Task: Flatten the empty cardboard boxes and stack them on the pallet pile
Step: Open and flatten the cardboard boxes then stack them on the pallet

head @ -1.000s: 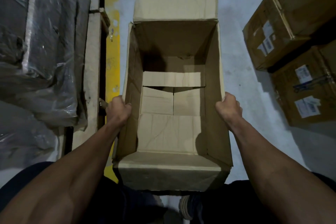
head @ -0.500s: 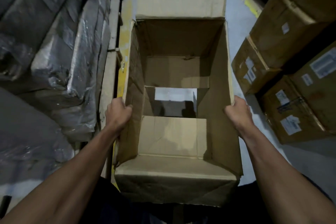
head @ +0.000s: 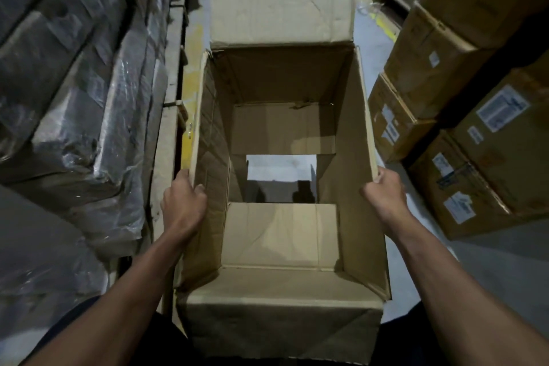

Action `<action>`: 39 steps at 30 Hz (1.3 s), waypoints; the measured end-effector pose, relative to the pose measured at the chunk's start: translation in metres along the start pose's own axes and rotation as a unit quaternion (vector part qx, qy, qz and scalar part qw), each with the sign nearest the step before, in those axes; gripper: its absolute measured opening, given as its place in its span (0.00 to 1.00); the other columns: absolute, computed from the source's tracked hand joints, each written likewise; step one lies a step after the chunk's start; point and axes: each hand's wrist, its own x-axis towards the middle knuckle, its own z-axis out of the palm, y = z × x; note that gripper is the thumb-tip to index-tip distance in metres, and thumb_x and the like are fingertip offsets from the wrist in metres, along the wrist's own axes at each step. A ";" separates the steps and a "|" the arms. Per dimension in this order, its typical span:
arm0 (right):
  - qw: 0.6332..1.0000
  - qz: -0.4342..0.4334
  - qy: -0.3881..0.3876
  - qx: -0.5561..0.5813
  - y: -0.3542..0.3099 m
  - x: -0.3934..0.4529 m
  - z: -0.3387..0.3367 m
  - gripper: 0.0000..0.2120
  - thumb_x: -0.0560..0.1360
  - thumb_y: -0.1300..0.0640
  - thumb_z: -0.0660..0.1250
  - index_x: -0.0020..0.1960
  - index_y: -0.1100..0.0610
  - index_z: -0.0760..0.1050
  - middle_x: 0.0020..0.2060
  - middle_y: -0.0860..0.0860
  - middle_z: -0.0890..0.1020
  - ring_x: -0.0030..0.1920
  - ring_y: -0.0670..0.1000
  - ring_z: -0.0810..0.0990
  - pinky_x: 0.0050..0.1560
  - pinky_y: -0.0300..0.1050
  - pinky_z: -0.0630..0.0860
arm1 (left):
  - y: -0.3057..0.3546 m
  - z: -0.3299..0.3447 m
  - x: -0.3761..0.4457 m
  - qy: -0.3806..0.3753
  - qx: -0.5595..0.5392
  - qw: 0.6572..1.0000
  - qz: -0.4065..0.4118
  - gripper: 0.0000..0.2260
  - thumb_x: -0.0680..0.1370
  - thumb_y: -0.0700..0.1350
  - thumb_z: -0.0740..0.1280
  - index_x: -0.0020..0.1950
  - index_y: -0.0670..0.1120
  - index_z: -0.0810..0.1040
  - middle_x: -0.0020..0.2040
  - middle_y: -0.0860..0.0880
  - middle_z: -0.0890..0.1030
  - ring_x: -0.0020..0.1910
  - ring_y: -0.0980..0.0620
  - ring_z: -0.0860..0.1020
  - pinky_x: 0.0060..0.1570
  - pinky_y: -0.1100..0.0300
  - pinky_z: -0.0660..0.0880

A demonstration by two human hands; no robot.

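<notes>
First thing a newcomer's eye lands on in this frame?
The open cardboard box fills the centre, its bottom gaping so grey floor shows through. The left hand and right hand grip its side walls. Plastic-wrapped goods sit left, labelled cartons stacked right.

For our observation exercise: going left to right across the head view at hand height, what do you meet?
Plastic-wrapped goods → left hand → open cardboard box → right hand → labelled cartons.

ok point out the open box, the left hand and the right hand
open box [head: 283, 239]: head view, on the near bottom flap inside it
left hand [head: 182, 205]: head view, back of the hand gripping the left wall
right hand [head: 384, 192]: head view, back of the hand gripping the right wall
</notes>
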 end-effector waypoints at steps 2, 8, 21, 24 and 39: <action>1.000 0.000 0.012 0.015 -0.002 0.004 -0.002 0.11 0.76 0.66 0.64 0.53 0.52 0.72 0.48 0.55 0.79 0.51 0.58 0.79 0.54 0.58 0.80 | 0.013 0.005 -0.001 0.021 0.028 0.999 0.024 0.20 0.81 0.39 0.63 0.73 0.40 0.67 0.67 0.39 0.75 0.66 0.39 0.74 0.65 0.44 0.71; 0.999 -0.005 0.012 0.036 -0.004 0.010 -0.007 0.11 0.77 0.65 0.64 0.53 0.51 0.72 0.48 0.53 0.79 0.53 0.57 0.78 0.56 0.57 0.79 | 0.057 0.054 -0.024 -0.053 0.163 0.964 0.204 0.28 0.81 0.44 0.64 0.79 0.43 0.58 0.79 0.44 0.60 0.79 0.46 0.56 0.76 0.51 0.51; 0.998 -0.017 -0.029 0.058 -0.001 0.017 -0.012 0.11 0.76 0.65 0.65 0.55 0.52 0.75 0.48 0.52 0.80 0.50 0.54 0.79 0.52 0.53 0.81 | 0.013 0.202 -0.068 -0.470 0.322 0.791 0.224 0.33 0.84 0.56 0.55 0.81 0.47 0.41 0.81 0.45 0.38 0.79 0.40 0.39 0.77 0.45 0.48; 0.997 -0.018 -0.037 0.071 0.000 0.020 -0.012 0.11 0.78 0.65 0.66 0.54 0.50 0.73 0.48 0.51 0.79 0.50 0.52 0.79 0.53 0.54 0.81 | 0.003 0.212 -0.071 -0.484 0.326 0.786 0.205 0.32 0.83 0.56 0.55 0.82 0.49 0.43 0.82 0.45 0.42 0.80 0.39 0.42 0.77 0.42 0.52; 0.997 -0.014 -0.032 0.075 0.008 0.031 -0.009 0.11 0.75 0.66 0.66 0.53 0.51 0.75 0.47 0.52 0.81 0.47 0.54 0.80 0.48 0.51 0.82 | -0.008 0.210 -0.071 -0.615 0.298 0.730 0.004 0.30 0.82 0.66 0.47 0.77 0.51 0.68 0.77 0.45 0.67 0.75 0.43 0.66 0.73 0.42 0.60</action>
